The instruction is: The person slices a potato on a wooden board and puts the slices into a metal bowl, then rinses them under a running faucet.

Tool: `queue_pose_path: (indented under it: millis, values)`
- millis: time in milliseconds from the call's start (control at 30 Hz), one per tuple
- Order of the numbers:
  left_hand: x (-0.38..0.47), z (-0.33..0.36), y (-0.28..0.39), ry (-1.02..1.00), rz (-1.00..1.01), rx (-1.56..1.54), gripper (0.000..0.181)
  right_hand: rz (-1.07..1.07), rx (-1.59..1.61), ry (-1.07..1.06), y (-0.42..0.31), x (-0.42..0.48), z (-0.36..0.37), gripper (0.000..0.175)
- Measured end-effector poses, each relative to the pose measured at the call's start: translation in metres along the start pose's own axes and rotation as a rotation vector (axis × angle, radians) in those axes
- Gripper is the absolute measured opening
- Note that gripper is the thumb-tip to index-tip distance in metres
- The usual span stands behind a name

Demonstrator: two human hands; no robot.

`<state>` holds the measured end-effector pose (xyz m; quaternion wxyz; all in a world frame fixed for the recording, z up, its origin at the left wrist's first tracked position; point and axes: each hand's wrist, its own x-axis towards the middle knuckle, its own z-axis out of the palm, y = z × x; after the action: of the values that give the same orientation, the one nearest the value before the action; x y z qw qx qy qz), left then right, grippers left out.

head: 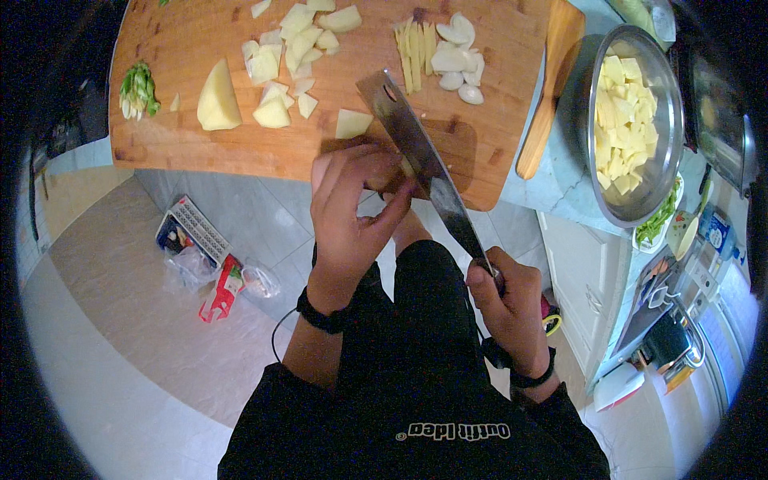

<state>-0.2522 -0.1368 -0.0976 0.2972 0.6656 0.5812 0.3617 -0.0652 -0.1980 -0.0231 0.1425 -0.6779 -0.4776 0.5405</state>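
My right hand [507, 306] grips the handle of a kitchen cleaver [429, 165]. Its broad blade slants up and left over the front of a wooden cutting board [180, 153]. Close against the blade's left side is my left hand [360, 198], thumb and fingers bent around a small pale potato piece [408, 167], mostly hidden by the fingers and blade. Just beyond those fingers lies a flat potato chunk [353, 123]. Farther left on the board are a large potato wedge [219, 99] and a scatter of cut potato pieces [300, 39].
Ginger strips [414, 51] and garlic cloves [459, 57] lie beyond the blade. Chopped scallion [139, 90] sits at the board's left. A wooden spatula [543, 120] borders the board, beside a metal bowl [675, 120] of potato chunks. Below left, a plastic basket [195, 231] stands on the floor.
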Motion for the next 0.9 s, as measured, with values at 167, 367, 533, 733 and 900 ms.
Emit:
queue_pose_path:
  millis: [167,367,533,733,900]
  values:
    - [-0.001,0.002,-0.002,0.033,-0.059,-0.054,0.032,0.048,0.003,-0.008,0.001,-0.006,-0.002,0.020]
    - [-0.002,0.002,-0.002,0.042,-0.062,-0.041,0.029,0.017,0.008,-0.008,-0.003,-0.007,-0.002,0.019]
    - [-0.002,0.001,-0.003,0.029,-0.064,-0.051,0.029,0.001,-0.038,-0.030,-0.007,-0.006,-0.003,0.020]
    - [-0.001,-0.001,-0.003,0.005,-0.059,-0.068,0.029,-0.001,-0.044,-0.035,-0.010,-0.005,-0.002,0.020]
    - [0.000,-0.003,-0.004,-0.008,-0.025,-0.066,0.033,0.003,-0.050,-0.047,-0.011,-0.005,0.002,0.020]
